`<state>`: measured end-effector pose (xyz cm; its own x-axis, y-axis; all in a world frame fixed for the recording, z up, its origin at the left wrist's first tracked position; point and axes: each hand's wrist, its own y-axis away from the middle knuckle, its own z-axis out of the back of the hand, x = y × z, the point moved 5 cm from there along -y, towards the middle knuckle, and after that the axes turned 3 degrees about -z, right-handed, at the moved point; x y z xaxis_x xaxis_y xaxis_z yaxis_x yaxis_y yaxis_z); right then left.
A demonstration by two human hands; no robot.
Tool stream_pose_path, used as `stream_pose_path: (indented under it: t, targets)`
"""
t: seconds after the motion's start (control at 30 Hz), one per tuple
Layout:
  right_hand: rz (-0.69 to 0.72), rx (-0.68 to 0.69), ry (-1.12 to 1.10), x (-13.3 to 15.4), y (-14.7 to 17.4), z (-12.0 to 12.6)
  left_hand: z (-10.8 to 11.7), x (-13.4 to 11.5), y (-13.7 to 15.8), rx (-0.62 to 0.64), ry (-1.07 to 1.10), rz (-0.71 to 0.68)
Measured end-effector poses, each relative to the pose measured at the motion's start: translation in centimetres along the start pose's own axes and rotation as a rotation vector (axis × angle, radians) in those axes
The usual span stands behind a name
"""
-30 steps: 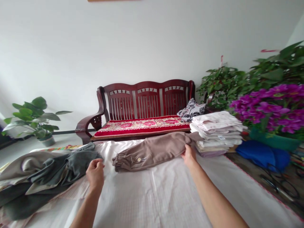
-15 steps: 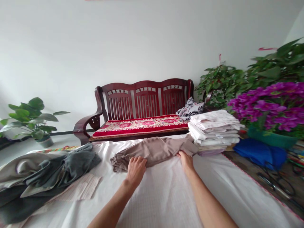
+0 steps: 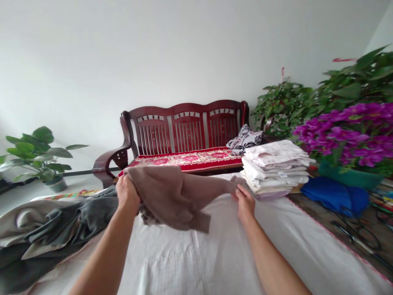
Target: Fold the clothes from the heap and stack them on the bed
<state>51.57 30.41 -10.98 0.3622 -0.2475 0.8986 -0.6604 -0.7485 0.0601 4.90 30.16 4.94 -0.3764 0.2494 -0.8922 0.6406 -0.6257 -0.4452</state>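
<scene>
A pair of brown trousers (image 3: 172, 192) stretches between my hands, partly lifted off the white cloth (image 3: 196, 266). My left hand (image 3: 127, 193) is closed on its left end and holds that side up, so the fabric drapes down from it. At the right end my right hand (image 3: 245, 201) pinches the narrow part of the trousers, low over the cloth. A gathered, ruffled edge shows beneath the raised fabric near my left wrist. Close beyond my right hand stands a stack of folded light clothes (image 3: 276, 168).
Loose grey and beige clothes (image 3: 61, 225) lie heaped at the left. Behind are a red wooden bench (image 3: 187, 127) and a patterned cushion (image 3: 245, 140). To the right are purple flowers (image 3: 353, 133), blue fabric (image 3: 334, 194) and leafy plants (image 3: 285, 102); a potted plant (image 3: 39, 151) stands far left.
My left hand has moved left and up, raising the left end of the trousers off the cloth. My right hand stays near the right end, gripping it.
</scene>
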Motion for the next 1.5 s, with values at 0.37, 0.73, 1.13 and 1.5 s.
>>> stream_pose_path:
  t: [0.37,0.73,1.13,1.5]
  targets:
    - [-0.104,0.387,0.031,0.7,5.2,-4.7,-1.3,4.3,6.6,0.624,-0.315,-0.248]
    - [-0.168,1.113,0.139,0.0,17.0,-10.2,-5.5,0.4,17.3,0.951,-0.472,-0.627]
    - [-0.171,0.622,0.158,-1.7,11.0,-6.8,-2.1,-2.2,5.2,0.265,-0.336,-0.517]
    - [-0.164,0.68,0.221,-1.7,11.6,-7.0,14.0,-3.8,-9.8,-0.147,-0.601,-0.826]
